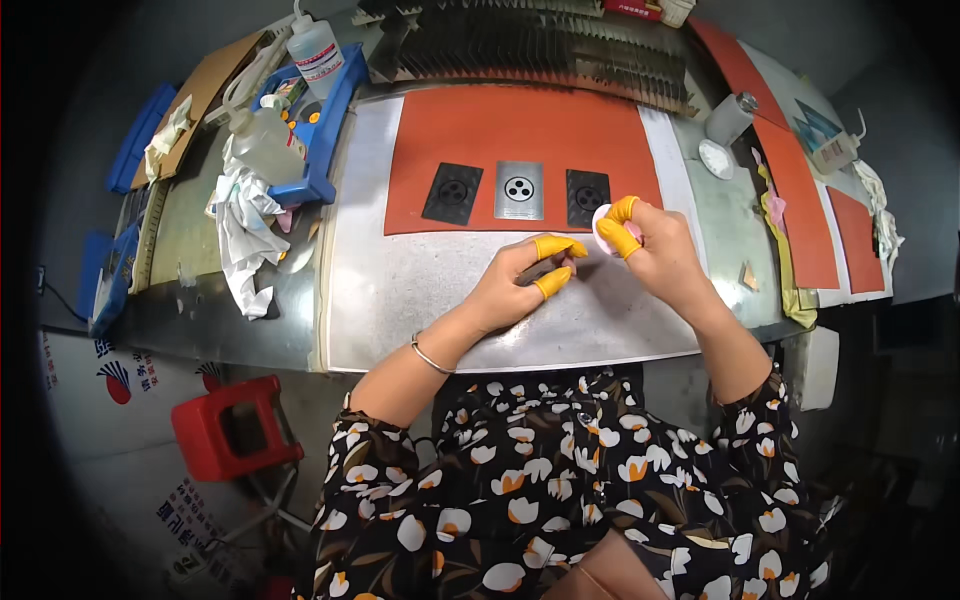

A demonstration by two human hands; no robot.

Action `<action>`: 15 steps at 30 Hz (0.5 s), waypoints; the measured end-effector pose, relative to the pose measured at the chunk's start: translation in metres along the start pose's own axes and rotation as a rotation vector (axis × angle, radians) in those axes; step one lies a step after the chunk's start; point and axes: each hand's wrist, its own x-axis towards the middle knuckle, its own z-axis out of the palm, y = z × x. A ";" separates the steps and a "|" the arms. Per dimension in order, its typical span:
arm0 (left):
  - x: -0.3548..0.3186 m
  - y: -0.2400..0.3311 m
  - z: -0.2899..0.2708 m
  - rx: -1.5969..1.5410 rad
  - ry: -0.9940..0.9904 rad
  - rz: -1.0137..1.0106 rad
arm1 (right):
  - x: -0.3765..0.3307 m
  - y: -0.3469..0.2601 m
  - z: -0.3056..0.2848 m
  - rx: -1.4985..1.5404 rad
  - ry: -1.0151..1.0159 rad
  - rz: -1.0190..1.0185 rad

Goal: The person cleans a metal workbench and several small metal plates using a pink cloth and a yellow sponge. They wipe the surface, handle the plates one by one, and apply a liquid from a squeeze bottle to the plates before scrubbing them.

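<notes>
My right hand (655, 245), with yellow finger cots on the thumb and forefinger, pinches a round whitish pad (601, 231). To its left my left hand (520, 280) is held over the pale work sheet (440, 320). Yellow cots cover its thumb and forefinger too; these stand apart, with nothing visible between them, and its other fingers are curled. Beyond the hands, three rectangular plates lie in a row on an orange mat (430, 130): a dark plate (440, 208), a silver plate (519, 207) and another dark plate (588, 184) nearest my right hand. Each bears a round three-dot design.
At the left a blue tray (318, 185) holds squeeze bottles, with a crumpled white cloth (243, 245) hanging beside it. Slotted metal racks (530, 55) stand at the back. On the right are a metal-topped bottle (730, 118) and a white round lid (715, 158). A red stool (200, 430) stands below left.
</notes>
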 end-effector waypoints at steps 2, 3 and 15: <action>0.000 -0.004 0.000 -0.083 -0.008 -0.043 | 0.002 -0.002 -0.003 0.029 0.002 0.003; 0.000 -0.005 0.000 -0.107 -0.022 -0.084 | 0.003 -0.005 0.000 0.016 -0.022 -0.013; -0.003 -0.001 0.000 -0.275 -0.061 -0.225 | 0.005 -0.014 0.005 -0.173 -0.060 -0.124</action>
